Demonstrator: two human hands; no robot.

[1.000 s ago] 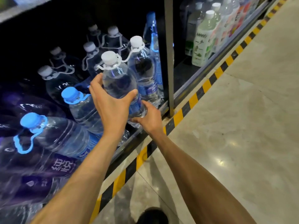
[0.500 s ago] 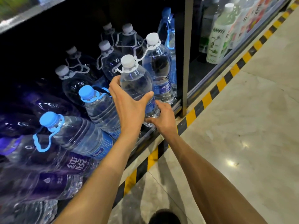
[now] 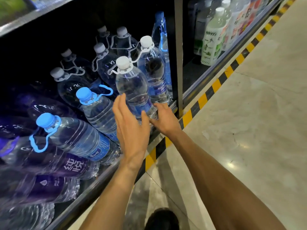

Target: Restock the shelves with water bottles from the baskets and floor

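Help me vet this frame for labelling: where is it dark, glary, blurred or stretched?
Head view, upper left: deep shadow dims the rear white-capped clear plastic bottles. Head view, aisle: bright glare spots on the glossy beige stone floor. Head view, lower left: the purple-labelled plastic bottles are smeared soft. Head view, bottom edge: wide-angle stretch enlarges both forearms.

I watch through one wide-angle camera on the head, facing forward and steeply down along both forearms, close enough that the left hand (image 3: 131, 130) and right hand (image 3: 166, 120) fill mid-frame. Beyond the fingertips the view takes in the shelf (image 3: 93, 191). Right of the fingers lies the floor (image 3: 249, 130), and behind the wrists, at the bottom edge, a shoe (image 3: 162, 219).
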